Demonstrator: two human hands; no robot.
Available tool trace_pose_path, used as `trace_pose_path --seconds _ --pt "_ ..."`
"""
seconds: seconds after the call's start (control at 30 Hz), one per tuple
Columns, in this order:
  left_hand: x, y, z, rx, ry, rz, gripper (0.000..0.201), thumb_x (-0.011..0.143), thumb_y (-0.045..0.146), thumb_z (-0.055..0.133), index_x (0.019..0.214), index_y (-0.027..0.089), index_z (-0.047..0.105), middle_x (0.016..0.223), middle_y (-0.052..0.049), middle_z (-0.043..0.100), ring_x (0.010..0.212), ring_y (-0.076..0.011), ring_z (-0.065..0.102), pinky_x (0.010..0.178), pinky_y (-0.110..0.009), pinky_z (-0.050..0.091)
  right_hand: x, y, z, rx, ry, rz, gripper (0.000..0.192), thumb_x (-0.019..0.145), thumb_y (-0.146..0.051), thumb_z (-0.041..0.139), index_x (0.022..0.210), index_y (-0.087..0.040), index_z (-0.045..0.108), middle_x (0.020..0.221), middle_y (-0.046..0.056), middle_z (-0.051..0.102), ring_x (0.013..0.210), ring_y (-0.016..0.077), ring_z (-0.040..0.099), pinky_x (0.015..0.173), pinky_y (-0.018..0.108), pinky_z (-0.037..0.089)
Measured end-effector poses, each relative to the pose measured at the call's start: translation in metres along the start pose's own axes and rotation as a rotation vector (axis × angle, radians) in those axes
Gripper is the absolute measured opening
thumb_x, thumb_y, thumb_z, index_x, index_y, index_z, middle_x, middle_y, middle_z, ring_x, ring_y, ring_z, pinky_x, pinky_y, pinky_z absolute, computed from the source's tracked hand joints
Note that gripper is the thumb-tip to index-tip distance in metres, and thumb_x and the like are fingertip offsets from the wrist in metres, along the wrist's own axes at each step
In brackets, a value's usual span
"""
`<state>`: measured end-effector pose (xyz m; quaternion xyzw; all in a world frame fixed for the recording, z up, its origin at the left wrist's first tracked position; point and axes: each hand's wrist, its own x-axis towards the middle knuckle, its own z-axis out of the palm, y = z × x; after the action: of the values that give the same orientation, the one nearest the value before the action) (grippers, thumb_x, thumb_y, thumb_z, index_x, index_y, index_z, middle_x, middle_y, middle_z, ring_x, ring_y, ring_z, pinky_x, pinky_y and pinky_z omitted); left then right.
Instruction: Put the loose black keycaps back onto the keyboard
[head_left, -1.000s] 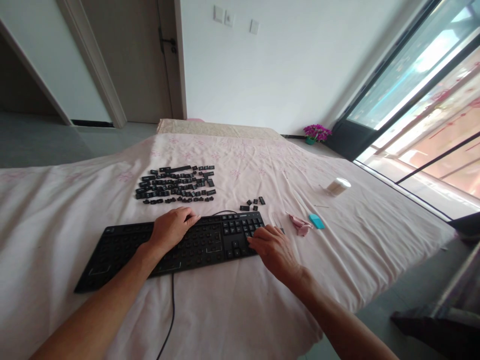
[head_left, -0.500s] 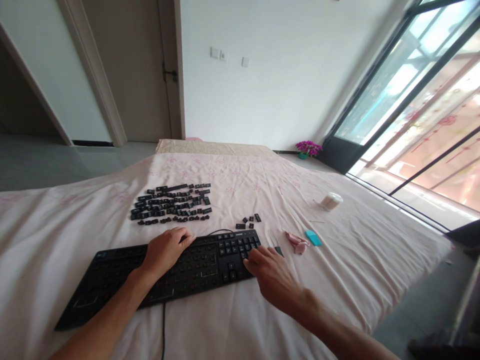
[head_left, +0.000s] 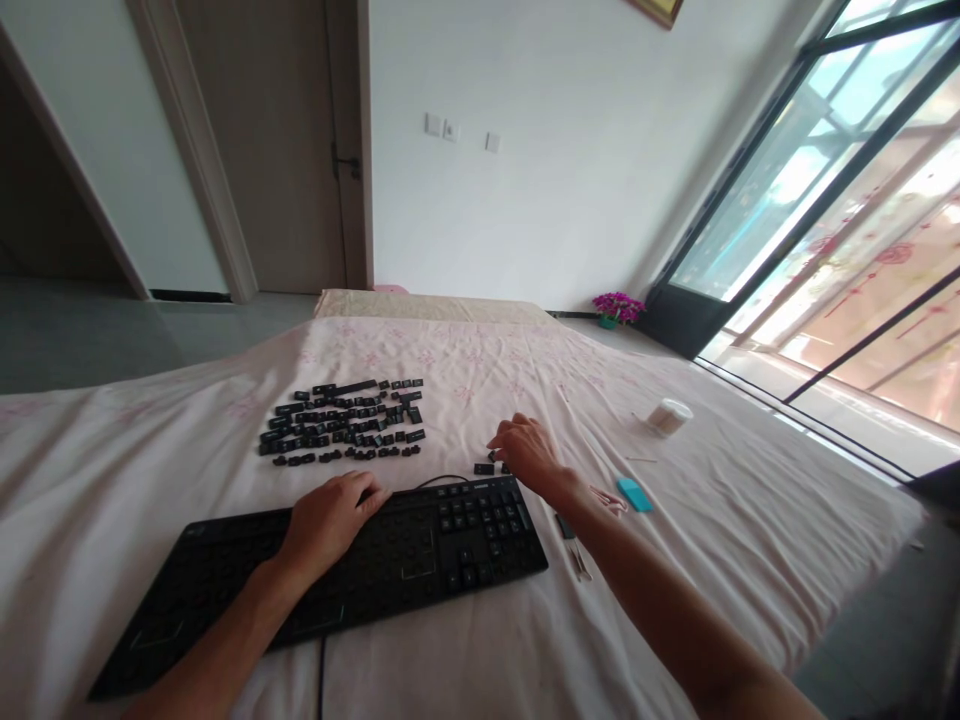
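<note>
A black keyboard (head_left: 405, 560) lies at a slant on the pink sheet. Its left and middle parts show bare sockets, while keycaps sit at its right end. My left hand (head_left: 330, 520) rests on the keyboard, fingers curled over its far edge, thumb alongside. Beyond the keyboard's right end, my right hand (head_left: 525, 450) is low over a few loose keycaps (head_left: 484, 468), fingers bent together. Whatever its fingertips hold is hidden. Rows of removed keycaps (head_left: 345, 425) lie farther back on the left. Under my right forearm lies a metal-pronged tool (head_left: 579, 560), partly covered.
A turquoise piece (head_left: 634, 493) and a pink item (head_left: 609, 500) lie right of my right forearm. Farther back stands a round white container (head_left: 669, 416), with a thin stick (head_left: 642, 459) near it. A cable (head_left: 322, 670) runs off the keyboard's near side.
My right hand has left the keyboard's right end and moved forward to the small group of loose keycaps. The pronged tool now shows more. My left hand stays on the keyboard.
</note>
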<state>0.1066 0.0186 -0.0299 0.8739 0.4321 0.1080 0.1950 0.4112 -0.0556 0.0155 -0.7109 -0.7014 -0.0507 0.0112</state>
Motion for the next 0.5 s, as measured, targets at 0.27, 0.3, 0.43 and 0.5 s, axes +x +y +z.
trace_pose_path --seconds 0.27,0.3,0.43,0.5 --pt "0.0 0.0 0.0 0.002 -0.004 -0.019 0.029 0.09 0.047 0.044 0.084 0.025 0.062 0.091 0.001 0.067 0.091 -0.0169 0.06 0.074 -0.024 0.037 0.014 -0.006 0.005 -0.06 -0.051 -0.082 0.011 0.078 -0.012 0.067 0.073 -0.017 0.075 0.078 0.008 0.071 0.089 0.0206 0.05 0.075 0.032 0.029" --pt "0.0 0.0 0.0 0.006 -0.002 -0.018 0.03 0.089 0.047 0.044 0.084 0.025 0.062 0.091 0.001 0.067 0.09 -0.0169 0.06 0.074 -0.024 0.037 0.015 -0.006 0.004 -0.057 -0.047 -0.086 0.011 0.078 -0.012 0.067 0.071 -0.016 0.075 0.077 0.008 0.07 0.089 0.0206 0.05 0.076 0.033 0.029" --pt "0.001 0.0 0.0 0.016 0.007 -0.011 0.03 0.089 0.048 0.043 0.084 0.025 0.062 0.091 0.001 0.068 0.091 -0.0171 0.06 0.073 -0.024 0.038 0.01 -0.004 -0.004 -0.009 -0.017 -0.066 0.008 0.08 -0.02 0.068 0.077 -0.02 0.076 0.082 0.006 0.071 0.09 0.0202 0.051 0.077 0.032 0.031" --pt "0.0 0.0 -0.001 0.019 0.007 -0.01 0.03 0.089 0.048 0.043 0.085 0.026 0.063 0.092 0.002 0.068 0.091 -0.0173 0.061 0.073 -0.024 0.038 -0.001 -0.004 -0.009 0.05 0.028 -0.034 0.011 0.082 -0.028 0.067 0.089 -0.026 0.076 0.09 0.002 0.072 0.091 0.0193 0.052 0.077 0.03 0.034"
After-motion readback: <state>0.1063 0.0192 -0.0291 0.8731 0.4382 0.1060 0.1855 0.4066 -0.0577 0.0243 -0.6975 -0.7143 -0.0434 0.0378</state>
